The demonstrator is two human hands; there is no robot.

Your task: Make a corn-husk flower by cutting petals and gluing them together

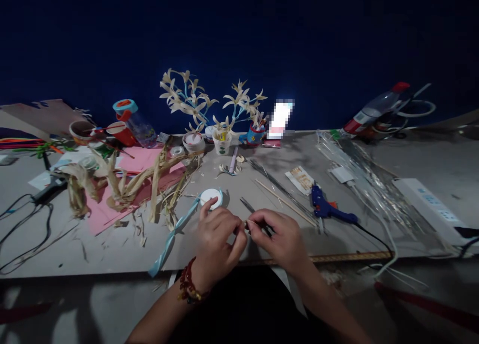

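Nearest you, your left hand (220, 234) has its thumb and forefinger curled in, but whether they grip anything can't be told. Your right hand (279, 234) seems to pinch a small piece (247, 224), too tiny to name, where your fingertips meet above the table's (123, 259) front edge. Rest both wrists for steadiness, and press lightly so the piece doesn't bend. A dark pointed tool (247, 204) runs beneath your right hand; mind its tip. Just beyond, your raised little finger is by the white roll (210, 198), so avoid nudging it. Farther right lies the glue gun (333, 210); pale flowers (189, 99) stand at the back.
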